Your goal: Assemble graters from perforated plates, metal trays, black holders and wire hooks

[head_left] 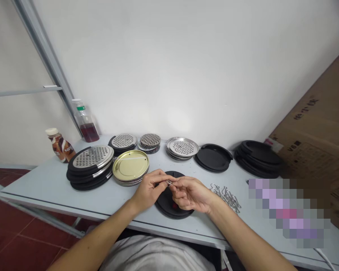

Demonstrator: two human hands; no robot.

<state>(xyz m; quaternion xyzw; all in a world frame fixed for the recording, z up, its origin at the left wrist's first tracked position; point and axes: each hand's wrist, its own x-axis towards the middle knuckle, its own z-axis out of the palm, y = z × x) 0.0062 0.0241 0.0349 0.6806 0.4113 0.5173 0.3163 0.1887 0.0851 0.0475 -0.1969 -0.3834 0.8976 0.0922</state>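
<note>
My left hand (149,189) and my right hand (191,194) meet over a black round dish (169,211) near the table's front edge. Both are closed, fingertips pinching a small bent metal wire clip (169,183) between them. Fingers cover much of the clip, so its full shape is hidden. Under my right fingers a small red spot (174,205) shows on the dish; I cannot make out what it is. Beside my right forearm lies a loose heap of similar wire clips (227,197).
Perforated metal discs in black holders (90,165) and gold-coloured lids (131,165) are stacked left. Behind stand silver perforated plates (182,146); black dishes (214,157) sit right. Two bottles (87,128) stand far left. A cardboard box (322,143) leans at right, near a pixelated patch.
</note>
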